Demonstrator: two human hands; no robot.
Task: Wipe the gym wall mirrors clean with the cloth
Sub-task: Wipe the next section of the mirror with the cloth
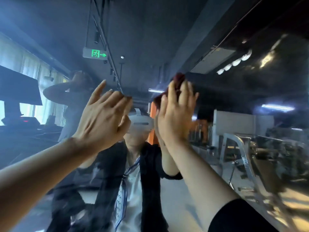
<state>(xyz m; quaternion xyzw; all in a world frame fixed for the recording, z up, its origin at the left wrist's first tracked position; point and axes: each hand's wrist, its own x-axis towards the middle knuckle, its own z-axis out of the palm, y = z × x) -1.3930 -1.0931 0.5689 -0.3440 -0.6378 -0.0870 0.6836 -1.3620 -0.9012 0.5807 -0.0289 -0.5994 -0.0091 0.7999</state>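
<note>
Right hand [175, 114] presses a dark red crumpled cloth [178, 79] flat-fingered against the large reflective wall mirror [234, 114], high up. Left hand [102, 119] is raised beside it, fingers straight, holding nothing.

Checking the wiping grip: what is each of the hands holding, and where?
Right hand presses the dark red cloth flat against the mirror, fingers over its middle. Left hand holds nothing.
</note>
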